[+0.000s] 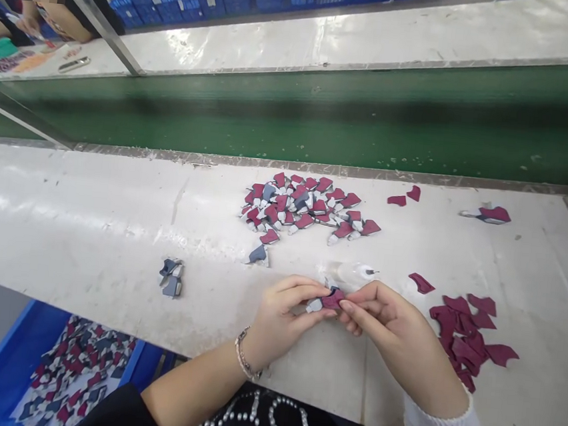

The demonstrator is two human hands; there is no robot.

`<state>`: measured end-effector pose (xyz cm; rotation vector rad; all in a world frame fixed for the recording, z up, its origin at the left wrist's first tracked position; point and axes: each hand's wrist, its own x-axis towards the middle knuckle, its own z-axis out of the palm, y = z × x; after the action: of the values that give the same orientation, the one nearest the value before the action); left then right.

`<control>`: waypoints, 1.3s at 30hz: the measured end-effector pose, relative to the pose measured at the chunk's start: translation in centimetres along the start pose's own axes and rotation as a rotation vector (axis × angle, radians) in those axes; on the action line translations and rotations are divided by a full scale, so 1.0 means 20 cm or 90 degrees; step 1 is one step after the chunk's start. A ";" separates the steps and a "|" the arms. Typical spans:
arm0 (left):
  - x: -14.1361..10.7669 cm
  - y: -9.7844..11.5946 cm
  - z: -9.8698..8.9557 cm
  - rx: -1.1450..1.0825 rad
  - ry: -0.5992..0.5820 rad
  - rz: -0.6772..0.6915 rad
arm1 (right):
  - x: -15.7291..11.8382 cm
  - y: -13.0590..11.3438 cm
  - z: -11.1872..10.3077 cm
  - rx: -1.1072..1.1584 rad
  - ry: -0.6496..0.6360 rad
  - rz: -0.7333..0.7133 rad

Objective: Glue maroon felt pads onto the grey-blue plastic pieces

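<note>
Both hands work at the near edge of the desk (86, 234), just right of centre. The left hand (278, 319), bracelet (245, 355) at its wrist, and the right hand (393, 327) meet over a small maroon piece (332, 299) lying against a pale grey piece (314, 305). The pair sits between the hands, apparently just above the desk. Its long axis runs roughly left to right, slightly tilted, pale end low on the left, maroon end higher to the right.

Neither hand is clearly nearer. Left fingers (303, 294) pinch toward the pale end; right fingers (355, 305) press together on the maroon end. Exact contact is partly hidden.

Far of the hands: a heap of maroon-and-white pieces (305, 205). Right: loose maroon scraps (464, 327). Left: a small stack of grey pieces (171, 277). Below the desk, near left: a blue crate (0, 346) of mixed pieces (72, 370).
</note>
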<state>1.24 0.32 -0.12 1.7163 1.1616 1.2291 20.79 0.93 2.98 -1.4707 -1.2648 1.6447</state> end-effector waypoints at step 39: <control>-0.02 0.03 -0.02 -0.141 -0.010 0.027 | -0.07 -0.03 0.04 -0.237 -0.060 -0.166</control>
<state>1.02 -0.20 0.43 1.5883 0.9458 1.3149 20.14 -0.35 4.11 -1.3718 -1.8083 1.3710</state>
